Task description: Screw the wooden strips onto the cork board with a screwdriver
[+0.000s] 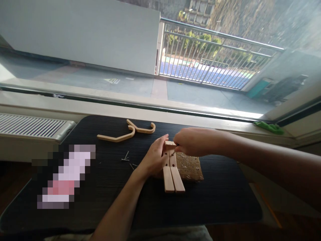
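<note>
Two pale wooden pieces (173, 179) lie side by side, with dark holes along their middle. They rest on a brown cardboard pad (192, 167) with a pitted surface. My left hand (155, 155) grips them along their left side, near the upper end. My right hand (184, 142) is closed just above the right piece, with fingers pinched at one of its upper holes. A thin dark shaft shows below those fingers, but the rest of what they hold is hidden. Several metal screws (125, 156) lie loose left of my left hand.
Two curved wooden hooks (116, 138) lie at the back of the dark table (213, 204). A blurred pale and pink item (67, 174) is at the left. Beyond the table are a radiator (32, 125), a window sill (112, 108) and a green cloth (268, 127).
</note>
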A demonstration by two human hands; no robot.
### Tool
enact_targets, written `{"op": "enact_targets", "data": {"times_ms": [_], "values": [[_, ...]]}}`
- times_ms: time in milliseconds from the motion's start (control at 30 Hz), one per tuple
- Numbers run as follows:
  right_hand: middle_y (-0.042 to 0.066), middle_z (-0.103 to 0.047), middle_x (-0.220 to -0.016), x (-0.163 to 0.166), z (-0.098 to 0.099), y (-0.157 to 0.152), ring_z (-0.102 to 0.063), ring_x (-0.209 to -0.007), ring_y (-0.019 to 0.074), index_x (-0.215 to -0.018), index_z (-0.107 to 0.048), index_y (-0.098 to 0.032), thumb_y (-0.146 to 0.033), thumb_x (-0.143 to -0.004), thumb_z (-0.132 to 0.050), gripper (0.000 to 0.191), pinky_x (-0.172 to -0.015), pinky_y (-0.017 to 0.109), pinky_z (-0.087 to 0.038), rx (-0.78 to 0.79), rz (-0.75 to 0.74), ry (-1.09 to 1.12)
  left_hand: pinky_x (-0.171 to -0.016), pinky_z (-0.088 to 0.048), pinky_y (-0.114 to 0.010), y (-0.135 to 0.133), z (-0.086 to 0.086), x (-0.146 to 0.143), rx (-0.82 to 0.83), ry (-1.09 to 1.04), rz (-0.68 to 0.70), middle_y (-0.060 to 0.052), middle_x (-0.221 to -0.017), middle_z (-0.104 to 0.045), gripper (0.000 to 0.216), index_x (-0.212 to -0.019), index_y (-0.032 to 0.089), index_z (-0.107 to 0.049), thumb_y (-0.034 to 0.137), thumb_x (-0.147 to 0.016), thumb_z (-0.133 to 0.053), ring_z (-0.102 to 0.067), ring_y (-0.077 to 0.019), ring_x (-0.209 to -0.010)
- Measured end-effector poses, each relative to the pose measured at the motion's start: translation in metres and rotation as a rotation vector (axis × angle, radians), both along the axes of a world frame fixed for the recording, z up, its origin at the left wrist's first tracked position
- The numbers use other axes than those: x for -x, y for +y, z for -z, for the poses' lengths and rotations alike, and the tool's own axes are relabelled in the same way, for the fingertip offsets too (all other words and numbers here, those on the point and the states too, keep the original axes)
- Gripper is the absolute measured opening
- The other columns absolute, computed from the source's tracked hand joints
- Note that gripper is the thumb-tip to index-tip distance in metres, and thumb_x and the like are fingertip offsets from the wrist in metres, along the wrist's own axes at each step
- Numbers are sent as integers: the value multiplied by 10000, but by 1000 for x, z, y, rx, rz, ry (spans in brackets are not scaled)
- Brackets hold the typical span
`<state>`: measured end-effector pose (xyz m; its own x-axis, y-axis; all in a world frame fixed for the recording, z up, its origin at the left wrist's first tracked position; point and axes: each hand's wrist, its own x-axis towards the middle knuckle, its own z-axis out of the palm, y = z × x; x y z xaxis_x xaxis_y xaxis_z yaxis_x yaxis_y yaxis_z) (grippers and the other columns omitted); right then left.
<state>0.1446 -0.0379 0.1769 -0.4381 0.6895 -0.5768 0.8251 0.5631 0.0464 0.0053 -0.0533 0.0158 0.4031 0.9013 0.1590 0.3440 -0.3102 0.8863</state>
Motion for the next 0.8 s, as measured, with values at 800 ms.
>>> {"op": "enact_targets", "data": {"times_ms": [800], "values": [[54,-628,-638,3,0,0,-453,-496,105,-808,-741,-113,-178,-876,-535,226,-463,268,-278,-5,-23,-22,-1145,-339,-487,-10,5,-19,-55,276,-153,-159,-1361,-504,700,-1282,155,-437,341,-674,-729,-449,-347,-1312]]}}
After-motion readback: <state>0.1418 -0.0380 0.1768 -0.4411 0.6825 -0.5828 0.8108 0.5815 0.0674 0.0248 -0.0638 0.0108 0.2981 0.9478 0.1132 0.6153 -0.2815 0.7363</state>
